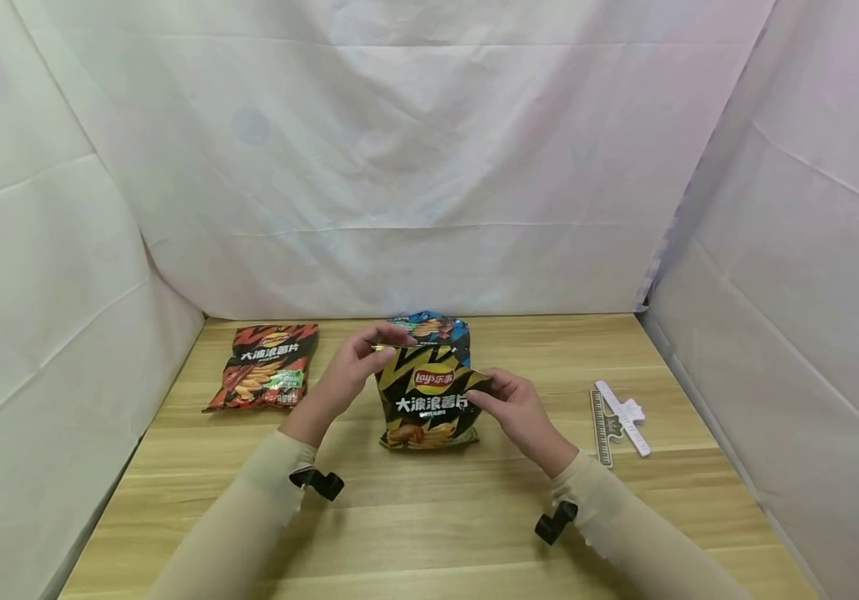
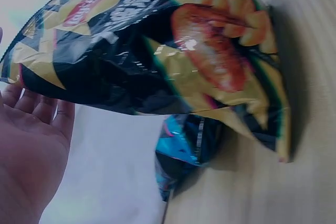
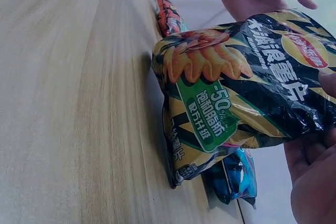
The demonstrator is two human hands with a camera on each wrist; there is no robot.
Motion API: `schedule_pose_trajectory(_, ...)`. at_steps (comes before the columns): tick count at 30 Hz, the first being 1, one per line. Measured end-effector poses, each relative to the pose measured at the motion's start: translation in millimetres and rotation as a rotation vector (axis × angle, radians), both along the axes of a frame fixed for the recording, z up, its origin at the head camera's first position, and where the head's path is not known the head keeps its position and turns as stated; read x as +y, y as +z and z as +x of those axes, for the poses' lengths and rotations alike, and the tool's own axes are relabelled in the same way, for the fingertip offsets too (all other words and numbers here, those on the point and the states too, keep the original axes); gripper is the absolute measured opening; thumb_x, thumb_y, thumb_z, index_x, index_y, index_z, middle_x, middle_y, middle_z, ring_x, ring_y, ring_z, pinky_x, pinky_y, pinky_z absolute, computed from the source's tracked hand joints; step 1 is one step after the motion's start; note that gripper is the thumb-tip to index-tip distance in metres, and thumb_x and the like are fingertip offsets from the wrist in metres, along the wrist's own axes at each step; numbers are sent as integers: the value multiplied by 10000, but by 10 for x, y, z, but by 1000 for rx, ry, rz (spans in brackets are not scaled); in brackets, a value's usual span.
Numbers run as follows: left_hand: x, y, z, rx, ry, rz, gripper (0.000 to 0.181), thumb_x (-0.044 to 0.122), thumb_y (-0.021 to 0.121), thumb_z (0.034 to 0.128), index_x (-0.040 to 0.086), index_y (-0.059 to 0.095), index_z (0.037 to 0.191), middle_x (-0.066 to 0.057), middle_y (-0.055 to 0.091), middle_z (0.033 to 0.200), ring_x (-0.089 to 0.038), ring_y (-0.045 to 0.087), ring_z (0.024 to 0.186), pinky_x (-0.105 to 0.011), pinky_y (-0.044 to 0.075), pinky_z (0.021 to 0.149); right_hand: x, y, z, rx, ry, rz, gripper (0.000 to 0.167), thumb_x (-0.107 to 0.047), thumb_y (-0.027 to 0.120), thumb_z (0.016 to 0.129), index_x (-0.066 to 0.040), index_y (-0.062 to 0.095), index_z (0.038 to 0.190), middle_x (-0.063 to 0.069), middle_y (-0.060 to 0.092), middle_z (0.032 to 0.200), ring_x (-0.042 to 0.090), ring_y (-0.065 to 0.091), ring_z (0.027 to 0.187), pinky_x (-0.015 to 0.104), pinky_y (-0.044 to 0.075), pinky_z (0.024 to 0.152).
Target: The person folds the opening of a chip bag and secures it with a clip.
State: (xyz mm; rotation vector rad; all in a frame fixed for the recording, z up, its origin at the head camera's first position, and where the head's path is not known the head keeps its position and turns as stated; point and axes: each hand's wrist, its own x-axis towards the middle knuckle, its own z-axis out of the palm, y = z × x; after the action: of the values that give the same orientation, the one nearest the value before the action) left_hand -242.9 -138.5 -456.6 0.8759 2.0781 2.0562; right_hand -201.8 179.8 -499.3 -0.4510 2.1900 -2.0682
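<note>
A black-and-gold Lay's chip bag (image 1: 429,404) stands upright at the middle of the table, its lower edge at the tabletop. My right hand (image 1: 522,417) pinches its right side, thumb on the front and fingers behind, as the right wrist view also shows. On the other side my left hand (image 1: 354,367) has its fingers behind the bag's upper left edge, while its thumb stands away from the bag. Behind the black-and-gold bag is a blue chip bag (image 1: 461,333), partly hidden by it.
A red chip bag (image 1: 267,367) lies at the back left of the table. To the right lie a dark clip (image 1: 601,427) with a ruler-like bar and a white clip (image 1: 627,418) beside it. White cloth (image 1: 429,167) hangs along the back and both sides.
</note>
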Motion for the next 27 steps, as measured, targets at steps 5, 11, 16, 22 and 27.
schedule_pose_trajectory(5,14,162,-91,17,-48,-1,383,182,580,1156,-75,608,1439,-265,646,1420,-288,655,1309,-388,518,1128,-5,-8,-18,2,-1,-11,254,-129,792,1050,2,768,1266,126,805,1154,206,767,1066,326,629,929)
schedule_pose_trajectory(11,2,446,-142,58,-95,-111,324,134,600,1144,-58,645,1402,-281,675,1357,-412,685,1240,-421,576,1065,0,-19,-23,11,-6,7,245,-123,792,1050,-17,775,1271,108,811,1160,197,764,1078,319,626,925)
schedule_pose_trajectory(16,41,640,-178,129,-70,-389,299,266,669,1137,122,706,1395,-121,733,1308,-242,717,1151,-444,593,982,-1,-14,-18,16,-2,2,250,-137,795,1050,-26,777,1273,100,811,1152,196,763,1076,319,625,925)
schedule_pose_trajectory(22,192,714,-226,160,-162,-560,321,308,736,1101,185,707,1397,28,752,1266,-165,719,1145,-449,602,967,-2,-10,-20,16,22,-39,256,-124,775,1063,5,761,1283,117,808,1185,199,764,1106,322,621,953)
schedule_pose_trajectory(27,274,695,-244,187,-182,-594,286,217,757,1087,135,750,1361,27,775,1262,-133,736,1128,-418,611,959,-8,-8,-30,14,14,-33,244,-131,776,1062,20,761,1253,147,801,1159,203,765,1058,322,624,925)
